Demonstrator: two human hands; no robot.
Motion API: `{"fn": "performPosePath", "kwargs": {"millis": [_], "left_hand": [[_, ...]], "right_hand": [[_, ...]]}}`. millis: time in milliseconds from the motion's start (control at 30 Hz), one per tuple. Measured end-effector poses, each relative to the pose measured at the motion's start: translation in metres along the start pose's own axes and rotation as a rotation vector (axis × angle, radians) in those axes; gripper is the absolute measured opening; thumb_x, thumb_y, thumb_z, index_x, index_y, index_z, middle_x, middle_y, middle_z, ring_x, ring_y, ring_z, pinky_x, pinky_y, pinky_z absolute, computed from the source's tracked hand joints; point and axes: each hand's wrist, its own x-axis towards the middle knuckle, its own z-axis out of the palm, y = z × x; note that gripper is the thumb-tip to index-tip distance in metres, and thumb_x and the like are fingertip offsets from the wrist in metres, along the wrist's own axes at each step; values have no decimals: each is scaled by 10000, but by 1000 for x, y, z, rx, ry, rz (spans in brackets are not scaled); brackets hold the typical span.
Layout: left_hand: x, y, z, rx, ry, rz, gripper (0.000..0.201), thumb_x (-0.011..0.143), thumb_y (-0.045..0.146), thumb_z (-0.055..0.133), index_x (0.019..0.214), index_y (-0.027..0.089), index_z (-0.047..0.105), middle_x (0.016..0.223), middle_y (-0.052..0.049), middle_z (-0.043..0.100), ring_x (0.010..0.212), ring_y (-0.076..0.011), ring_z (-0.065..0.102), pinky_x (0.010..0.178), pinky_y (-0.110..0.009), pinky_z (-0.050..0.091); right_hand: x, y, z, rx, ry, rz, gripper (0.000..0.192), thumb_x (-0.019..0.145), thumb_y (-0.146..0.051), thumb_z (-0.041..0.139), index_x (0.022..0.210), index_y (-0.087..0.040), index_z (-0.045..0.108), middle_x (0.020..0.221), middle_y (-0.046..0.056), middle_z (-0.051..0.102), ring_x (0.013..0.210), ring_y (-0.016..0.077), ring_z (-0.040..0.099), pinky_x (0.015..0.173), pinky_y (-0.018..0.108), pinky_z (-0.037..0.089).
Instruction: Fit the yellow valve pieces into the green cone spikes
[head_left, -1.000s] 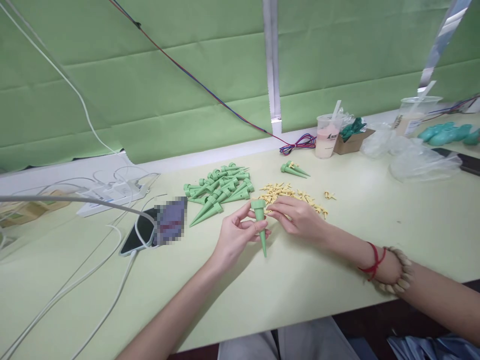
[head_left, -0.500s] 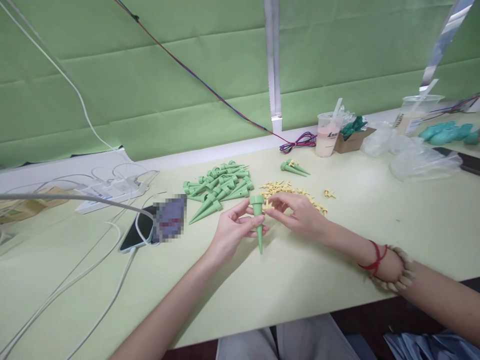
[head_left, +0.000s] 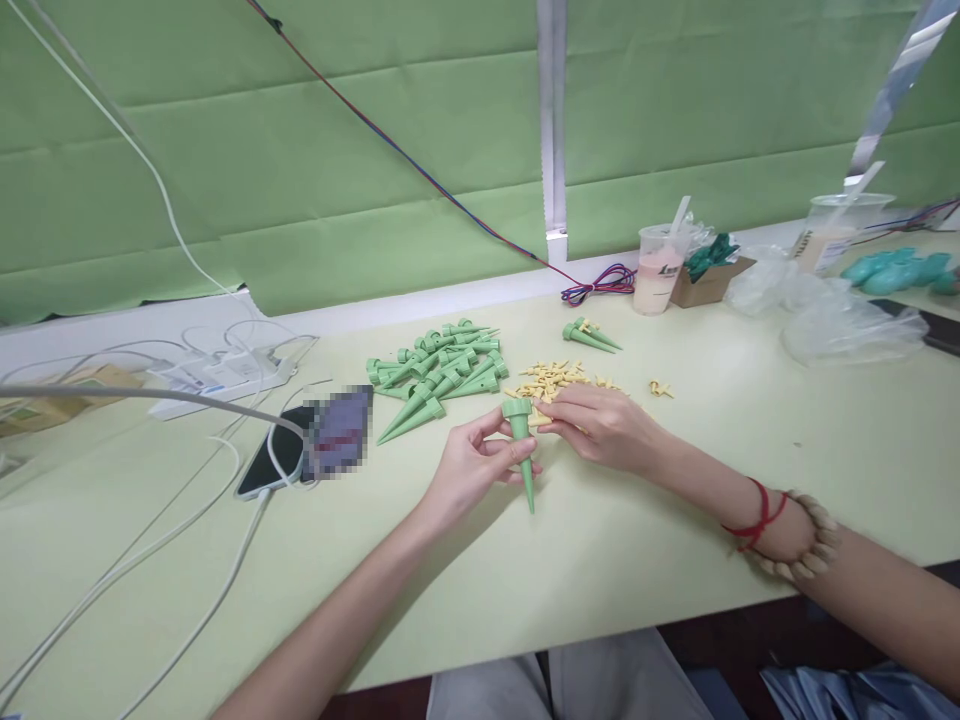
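Observation:
My left hand (head_left: 484, 458) holds a green plastic watering spike (head_left: 519, 430) near its middle, wide collar up and tip pointing down. Beside its collar, the thumb and fingers of my right hand (head_left: 604, 425) pinch a small yellow plastic valve (head_left: 541, 418), mostly covered by the fingertips. Just behind my right hand lies a pile of yellow valves (head_left: 555, 378), which the hand partly hides. Further left on the table is a heap of green spikes (head_left: 442, 365). A few spikes with yellow pieces on them (head_left: 590, 335) lie apart at the back.
A phone (head_left: 277, 455) with white charging cables and a power strip (head_left: 221, 380) occupy the left side. Along the back stand a drink cup (head_left: 656, 275), a small cardboard box (head_left: 709, 282) and a second cup (head_left: 829, 240). Plastic bags (head_left: 847, 325) lie at the right.
My right hand has come down slightly, its fingers closing in more beside the spike's collar. The spike in my left hand has shifted a little right and down and tilts slightly more.

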Motion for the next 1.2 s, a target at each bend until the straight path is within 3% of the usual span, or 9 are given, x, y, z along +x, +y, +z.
{"fn": "performPosePath", "kwargs": {"millis": [233, 467, 667, 767, 900, 1033, 1100, 1200], "left_hand": [[1, -4, 4, 91, 81, 35, 520, 642, 346, 678, 1121, 192, 546, 808, -10, 570, 655, -163, 645, 559, -261, 547], [0, -3, 2, 283, 136, 203, 556, 665, 282, 657, 1199, 205, 524, 958, -48, 598, 644, -116, 559, 563, -251, 534], [-3, -5, 2, 381, 186, 365, 388, 708, 288, 626, 1090, 224, 608, 1184, -68, 546, 665, -110, 567, 585, -232, 514], [-3, -5, 2, 398, 215, 392, 392, 703, 291, 632, 1089, 225, 613, 1076, -56, 596, 676, -119, 569, 567, -220, 516], [-2, -3, 0, 396, 219, 366, 510, 665, 294, 669, 1162, 234, 571, 946, -31, 604, 658, -109, 542, 558, -215, 522], [0, 1, -1, 210, 160, 201, 642, 629, 278, 701, 1237, 238, 498, 794, 3, 573, 679, -125, 590, 616, -246, 542], [1, 4, 0, 85, 144, 111, 679, 637, 291, 695, 1271, 241, 456, 776, 8, 550, 699, -148, 623, 609, -259, 549], [1, 5, 0, 3, 179, 67, 675, 621, 307, 707, 1251, 234, 476, 763, 15, 514, 684, -156, 641, 552, -227, 543]], "right_hand": [[1, 1, -6, 47, -211, 23, 324, 915, -247, 334, 747, -139, 590, 642, 63, 553, 622, 157, 516, 558, 275, 403], [5, -4, -5, 436, -208, 276, 254, 875, -217, 439, 654, -155, 547, 618, 15, 535, 605, 110, 472, 596, 232, 368], [9, -10, -6, 738, -283, 595, 278, 853, -296, 446, 656, -152, 580, 592, 0, 534, 547, 91, 482, 519, 210, 367], [9, -11, -5, 1037, -340, 753, 338, 847, -401, 434, 681, -146, 581, 599, -6, 532, 530, 88, 510, 524, 214, 424], [8, -10, -2, 1238, -345, 833, 383, 805, -485, 474, 627, -157, 558, 497, -52, 376, 476, 77, 435, 564, 242, 483], [10, -12, 0, 1161, -301, 809, 413, 832, -484, 429, 598, -160, 534, 490, -46, 369, 483, 86, 451, 531, 240, 479], [9, -13, 0, 936, -205, 725, 376, 827, -451, 464, 608, -157, 547, 525, -25, 433, 507, 92, 473, 515, 230, 461], [7, -12, 1, 583, 7, 535, 226, 761, -375, 603, 791, -151, 616, 657, 19, 549, 595, 111, 520, 549, 230, 468]]}}
